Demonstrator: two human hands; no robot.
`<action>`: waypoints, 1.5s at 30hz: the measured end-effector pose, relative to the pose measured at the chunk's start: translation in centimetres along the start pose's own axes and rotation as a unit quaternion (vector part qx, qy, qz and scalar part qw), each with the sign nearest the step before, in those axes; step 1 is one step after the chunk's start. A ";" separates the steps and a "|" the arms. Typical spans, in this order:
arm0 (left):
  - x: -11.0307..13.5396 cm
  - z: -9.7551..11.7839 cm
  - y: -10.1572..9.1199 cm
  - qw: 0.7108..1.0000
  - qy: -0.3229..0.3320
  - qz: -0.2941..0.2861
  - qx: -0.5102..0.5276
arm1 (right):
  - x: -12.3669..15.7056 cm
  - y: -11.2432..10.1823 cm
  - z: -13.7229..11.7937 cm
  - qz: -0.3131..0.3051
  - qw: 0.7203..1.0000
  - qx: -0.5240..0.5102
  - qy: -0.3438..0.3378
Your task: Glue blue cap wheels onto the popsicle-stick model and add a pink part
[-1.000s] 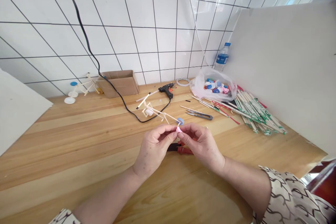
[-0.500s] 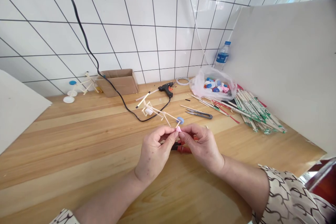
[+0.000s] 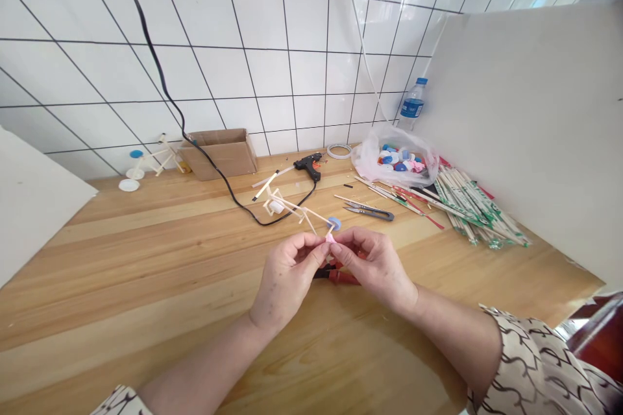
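Between the fingertips of my left hand and my right hand is a small pink piece; both hands pinch it, and its exact kind is mostly hidden by the fingers. Just beyond them lies a small frame of glued wooden sticks with a blue bottle cap at its near end and a white round part at its far end. Under my hands rests a red-handled tool with black parts, likely pliers, partly covered by my fingers.
Behind stand a black glue gun with its cord, a cardboard box and a tape roll. Rightward lie thread snips, a bag of bottle caps, packaged sticks and a water bottle. Another stick model is far left.
Hardly anything differs. My fingers have shifted very slightly around the pink piece, covering more of it, while the objects on the table stay where they were.
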State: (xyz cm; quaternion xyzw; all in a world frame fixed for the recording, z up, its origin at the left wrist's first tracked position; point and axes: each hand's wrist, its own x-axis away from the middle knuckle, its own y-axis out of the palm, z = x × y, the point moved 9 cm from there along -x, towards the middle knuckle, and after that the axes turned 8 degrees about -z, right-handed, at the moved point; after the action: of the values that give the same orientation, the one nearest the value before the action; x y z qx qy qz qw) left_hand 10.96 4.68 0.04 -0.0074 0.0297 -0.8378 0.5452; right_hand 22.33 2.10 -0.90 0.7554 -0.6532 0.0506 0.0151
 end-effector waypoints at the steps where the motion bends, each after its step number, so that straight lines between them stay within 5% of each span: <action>1: 0.0 0.0 0.1 1.000 -0.002 -0.005 0.006 | 0.0 -0.1 0.0 0.005 1.000 0.002 -0.002; 11: -0.6 -1.7 0.9 0.987 -0.055 -0.067 0.135 | -0.4 -0.5 -0.5 -0.020 0.999 -0.046 -0.010; 18: -0.5 -2.5 2.5 0.949 -0.120 -0.171 0.238 | -1.4 0.1 0.4 -0.136 0.974 -0.179 -0.023; 29: -0.1 -2.7 2.6 0.938 -0.125 -0.107 0.306 | -1.5 0.2 0.6 -0.138 0.970 -0.196 -0.029; 37: 0.2 -2.3 3.2 0.939 -0.129 -0.158 0.277 | -1.5 1.0 0.0 -0.227 0.957 -0.178 -0.012; 45: 0.1 -2.1 3.1 0.940 -0.128 -0.168 0.268 | -1.6 0.8 -0.2 -0.248 0.952 -0.179 -0.018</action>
State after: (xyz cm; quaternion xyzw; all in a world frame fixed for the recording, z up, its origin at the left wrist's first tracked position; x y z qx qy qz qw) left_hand 13.65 3.38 -2.28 0.0267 -0.2672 -0.8863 0.3773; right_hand 21.33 3.54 -0.91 0.8794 -0.4435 -0.0864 0.1502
